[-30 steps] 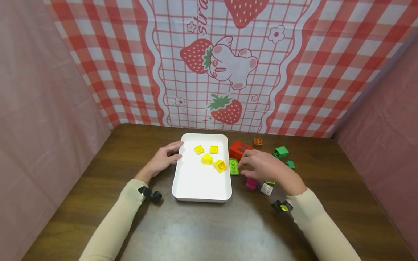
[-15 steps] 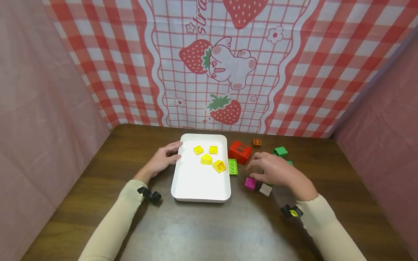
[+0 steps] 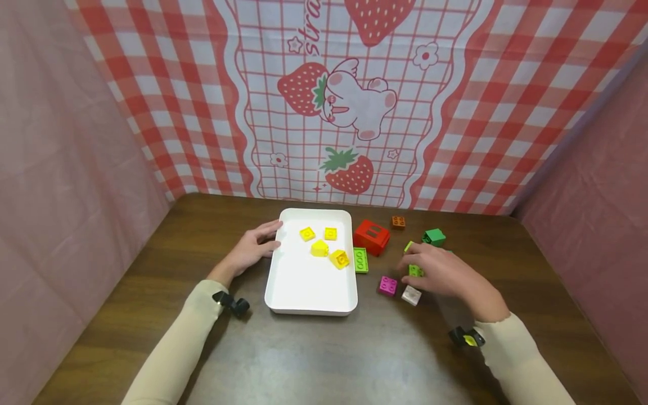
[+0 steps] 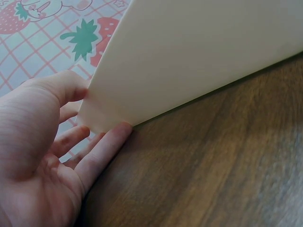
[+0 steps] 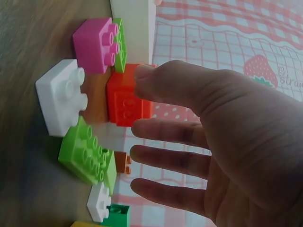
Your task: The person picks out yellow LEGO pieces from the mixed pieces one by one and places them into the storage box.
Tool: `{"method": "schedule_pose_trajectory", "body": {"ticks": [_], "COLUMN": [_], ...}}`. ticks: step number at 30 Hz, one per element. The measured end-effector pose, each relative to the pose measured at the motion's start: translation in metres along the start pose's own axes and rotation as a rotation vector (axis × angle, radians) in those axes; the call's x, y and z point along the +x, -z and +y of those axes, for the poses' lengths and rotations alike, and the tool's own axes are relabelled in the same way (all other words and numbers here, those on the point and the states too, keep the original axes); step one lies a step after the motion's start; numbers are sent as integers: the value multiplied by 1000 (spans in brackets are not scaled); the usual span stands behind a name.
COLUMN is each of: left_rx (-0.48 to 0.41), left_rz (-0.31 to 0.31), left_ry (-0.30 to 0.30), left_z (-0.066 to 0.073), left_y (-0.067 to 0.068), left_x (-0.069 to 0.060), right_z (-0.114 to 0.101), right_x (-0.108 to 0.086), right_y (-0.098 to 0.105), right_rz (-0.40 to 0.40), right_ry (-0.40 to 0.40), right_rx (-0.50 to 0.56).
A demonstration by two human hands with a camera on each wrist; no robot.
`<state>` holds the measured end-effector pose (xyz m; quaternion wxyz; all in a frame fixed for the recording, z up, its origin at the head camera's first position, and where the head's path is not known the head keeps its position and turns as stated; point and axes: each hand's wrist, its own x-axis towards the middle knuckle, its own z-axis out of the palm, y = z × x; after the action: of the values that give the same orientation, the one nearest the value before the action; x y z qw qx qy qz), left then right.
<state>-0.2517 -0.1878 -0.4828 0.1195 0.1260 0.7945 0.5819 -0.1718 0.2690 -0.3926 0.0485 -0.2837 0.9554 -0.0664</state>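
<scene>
My left hand [image 3: 248, 247] rests against the left wall of a white tray [image 3: 309, 292], its fingertips touching the outside near the far end. Several yellow toy bricks [image 3: 319, 248] lie inside the tray. To the right, my right hand [image 3: 442, 273] hovers over the loose bricks with fingers spread and nothing held. In the right wrist view, a light green brick [image 5: 81, 150] is below the fingers, beside a white brick [image 5: 57, 99]. A magenta brick [image 3: 388, 286] sits left of that white one. The hand partly hides the bricks under it in the head view.
A red block [image 3: 372, 237] and a flat light green brick [image 3: 360, 260] stand beside the tray's right wall. Further back are an orange brick [image 3: 398, 223] and a dark green brick [image 3: 433, 237]. A checked cloth [image 3: 202, 112] hangs behind the table.
My right hand has moved rightward and slightly toward me, from beside the red block to over the light green bricks. The left hand stays at the tray.
</scene>
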Motion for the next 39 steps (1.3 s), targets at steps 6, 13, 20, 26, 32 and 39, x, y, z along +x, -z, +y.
{"method": "schedule_pose_trajectory", "body": {"ticks": [6, 13, 20, 26, 32, 39], "left_rx": [10, 4, -9, -3, 5, 7], "left_rz": [-1, 0, -5, 0, 5, 5], "left_ry": [3, 13, 6, 13, 24, 26], "left_z": [0, 1, 1, -1, -1, 1], "left_y": [0, 0, 0, 1, 2, 2], "left_x": [0, -1, -1, -1, 0, 0], "right_z": [8, 17, 28, 37, 42, 49], "right_x": [-9, -23, -37, -46, -47, -42], "right_y": [-2, -2, -6, -4, 0, 9], "right_rz": [24, 12, 26, 50, 36, -59], "right_ry": [24, -17, -46, -67, -105, -161], "right_rx": [-23, -22, -11, 2, 12, 70]}}
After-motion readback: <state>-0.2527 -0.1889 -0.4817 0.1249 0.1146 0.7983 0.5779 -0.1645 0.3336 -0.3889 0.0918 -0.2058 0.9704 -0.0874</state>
